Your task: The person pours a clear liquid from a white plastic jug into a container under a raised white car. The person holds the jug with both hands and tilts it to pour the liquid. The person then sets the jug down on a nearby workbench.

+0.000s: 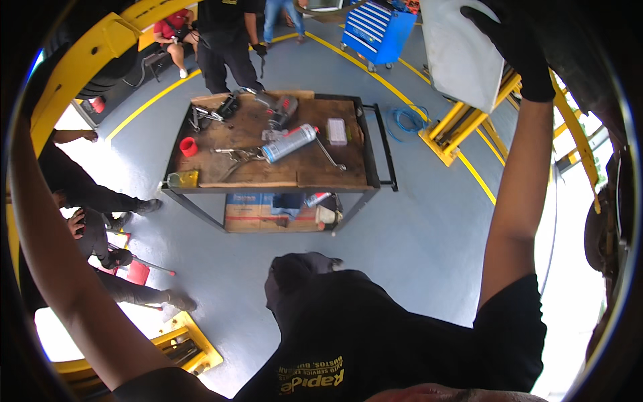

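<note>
While the black-gloved right hand (514,47) lay across the pale flat panel (461,67) at upper right, its exact grip couldn't be told; left hand was out of view. Panel looked light, stiff, maybe slick; opposite edges seemed best holds.

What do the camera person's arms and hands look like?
The right hand wears a black glove reaching the wrist. Both arms are bare below short black sleeves. I can't make out the left hand.

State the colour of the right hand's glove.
Black; the glove shows in the head view.
</note>
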The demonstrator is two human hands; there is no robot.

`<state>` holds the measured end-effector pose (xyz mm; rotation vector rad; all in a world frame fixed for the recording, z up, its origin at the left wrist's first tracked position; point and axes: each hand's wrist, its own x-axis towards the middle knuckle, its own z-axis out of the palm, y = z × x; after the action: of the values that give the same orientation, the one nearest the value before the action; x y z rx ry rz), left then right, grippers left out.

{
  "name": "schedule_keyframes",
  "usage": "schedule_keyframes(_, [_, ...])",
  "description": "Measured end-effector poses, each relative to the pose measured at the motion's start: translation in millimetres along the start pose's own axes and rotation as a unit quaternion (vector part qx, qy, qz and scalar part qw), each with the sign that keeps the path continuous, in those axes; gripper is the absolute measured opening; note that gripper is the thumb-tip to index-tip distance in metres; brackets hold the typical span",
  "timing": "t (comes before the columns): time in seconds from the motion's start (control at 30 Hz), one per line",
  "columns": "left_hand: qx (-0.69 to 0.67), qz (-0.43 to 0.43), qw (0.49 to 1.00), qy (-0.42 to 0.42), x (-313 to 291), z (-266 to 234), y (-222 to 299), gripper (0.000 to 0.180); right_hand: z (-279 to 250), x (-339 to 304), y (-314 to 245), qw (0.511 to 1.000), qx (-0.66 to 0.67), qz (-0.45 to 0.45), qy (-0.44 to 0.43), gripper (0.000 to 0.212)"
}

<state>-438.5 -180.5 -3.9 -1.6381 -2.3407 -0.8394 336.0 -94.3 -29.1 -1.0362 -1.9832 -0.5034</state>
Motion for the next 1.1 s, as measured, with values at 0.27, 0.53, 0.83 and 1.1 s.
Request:
schedule_keyframes(0.27, [0.146, 0.056, 0.986, 0.057, -18, 1, 23, 0.046, 11, 0, 8, 0.995, -0.046, 0.084, -0.015, 0.056])
schedule_keyframes(0.53, [0.121, 0.065, 0.990, 0.038, -14, -8, 0, 0.044, 22, 1, 15, 0.982, -0.147, -0.070, 0.095, 0.076])
schedule_keyframes(0.83, [0.176, 0.054, 0.983, -0.006, -27, -9, 33, 0.043, 39, -1, 9, 0.969, -0.082, -0.142, 0.183, 0.088])
schedule_keyframes(1.1, [0.180, 0.098, 0.979, 0.002, -37, -9, 40, 0.038, 34, -8, -12, 0.991, -0.029, -0.043, 0.120, 0.068])
